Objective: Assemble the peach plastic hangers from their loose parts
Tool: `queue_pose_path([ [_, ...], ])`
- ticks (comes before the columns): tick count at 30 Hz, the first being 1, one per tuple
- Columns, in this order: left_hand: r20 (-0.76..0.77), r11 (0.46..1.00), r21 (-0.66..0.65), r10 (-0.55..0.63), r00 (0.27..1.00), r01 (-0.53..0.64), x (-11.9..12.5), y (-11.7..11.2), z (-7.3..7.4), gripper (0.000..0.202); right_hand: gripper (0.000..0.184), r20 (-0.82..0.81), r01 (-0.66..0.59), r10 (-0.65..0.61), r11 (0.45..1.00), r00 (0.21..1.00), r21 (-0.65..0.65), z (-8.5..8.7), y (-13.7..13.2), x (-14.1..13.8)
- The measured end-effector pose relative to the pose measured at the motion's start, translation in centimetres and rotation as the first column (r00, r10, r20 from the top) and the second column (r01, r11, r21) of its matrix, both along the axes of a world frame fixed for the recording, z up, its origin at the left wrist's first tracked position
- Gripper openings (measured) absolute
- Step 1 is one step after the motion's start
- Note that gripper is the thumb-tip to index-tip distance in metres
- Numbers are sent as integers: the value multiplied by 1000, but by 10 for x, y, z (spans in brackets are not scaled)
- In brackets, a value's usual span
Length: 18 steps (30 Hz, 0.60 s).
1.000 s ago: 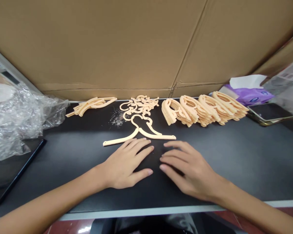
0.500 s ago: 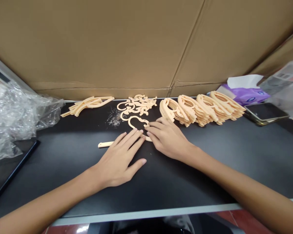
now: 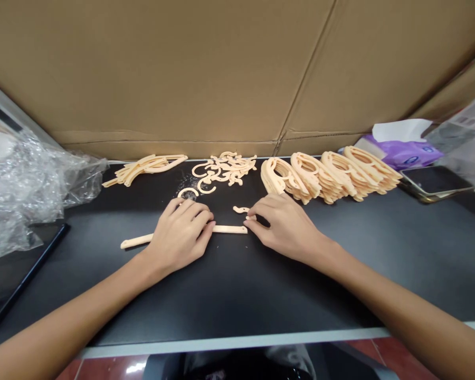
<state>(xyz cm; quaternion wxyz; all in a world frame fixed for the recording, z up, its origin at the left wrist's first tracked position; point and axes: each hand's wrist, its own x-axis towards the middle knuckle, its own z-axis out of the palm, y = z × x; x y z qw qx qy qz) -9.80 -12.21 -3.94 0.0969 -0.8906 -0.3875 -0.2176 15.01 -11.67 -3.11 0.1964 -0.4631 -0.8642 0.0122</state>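
Plastic hanger arm, judged light and stiff, is laid on the black bench, best held mid-length; it is covered by the curled left hand, its end touched by fingertips of the right hand, grip unconfirmed.

Light is bright and even, shadows faint, with wide-angle bending at the edges.

a black work surface is lined along its back edge with peach plastic hanger parts: stacked curved frames, a loose heap of hooks and a bundle of strips. a single long strip is laid nearer the front, a smartphone is set at the right, and bubble wrap is piled at the left.
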Motion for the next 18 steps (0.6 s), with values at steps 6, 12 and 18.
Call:
queue_pose_path([
  [6,68,979,-124,-157,985,165,2,-1,-4,23,22,41,19,-17,998,999,-63,-3,-3,0],
  [12,72,966,-158,-193,978,203,2,-2,-1,22,28,135,35,-23,995,991,-89,4,-5,-2],
  [18,100,937,-257,-219,971,238,4,-3,1,21,26,109,90,-78,990,991,-106,2,-3,0],
])
